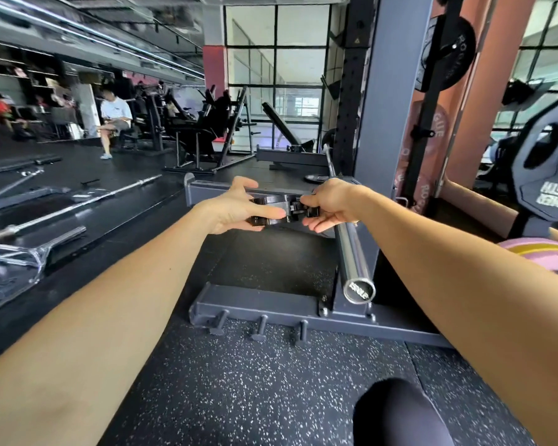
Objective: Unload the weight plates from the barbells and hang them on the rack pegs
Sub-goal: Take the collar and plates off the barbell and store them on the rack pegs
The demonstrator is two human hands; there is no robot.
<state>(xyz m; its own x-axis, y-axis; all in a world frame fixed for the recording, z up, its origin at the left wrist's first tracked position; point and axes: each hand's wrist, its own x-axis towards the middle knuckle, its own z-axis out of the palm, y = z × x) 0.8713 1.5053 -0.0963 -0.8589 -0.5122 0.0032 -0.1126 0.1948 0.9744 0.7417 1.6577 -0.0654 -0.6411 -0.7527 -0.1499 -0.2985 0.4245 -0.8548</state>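
Black plastic fills the gap between both sets of fingertips: a pair of bar collars [276, 210], held in the air just left of the bare steel bar sleeve [355, 255]. The left hand [236, 206] has its thumb curled along the near edge and its fingers wrapped over the far side of the collars. The right hand [327, 204] pinches the clamp lever at the collars' right end, its lower fingers loosely spread underneath; how tightly it grips is hard to tell from this angle. Both forearms reach straight forward from the bottom corners of the view, wrists level.

Beyond the hands stands the grey rack upright [376, 130], with a black weight plate [448, 53] hung high on it. A dark grey plate [548, 169] sits at the right edge, and a pink plate [538, 252] lies low beside the right arm. Short pegs [260, 328] stick out of the rack's floor beam.
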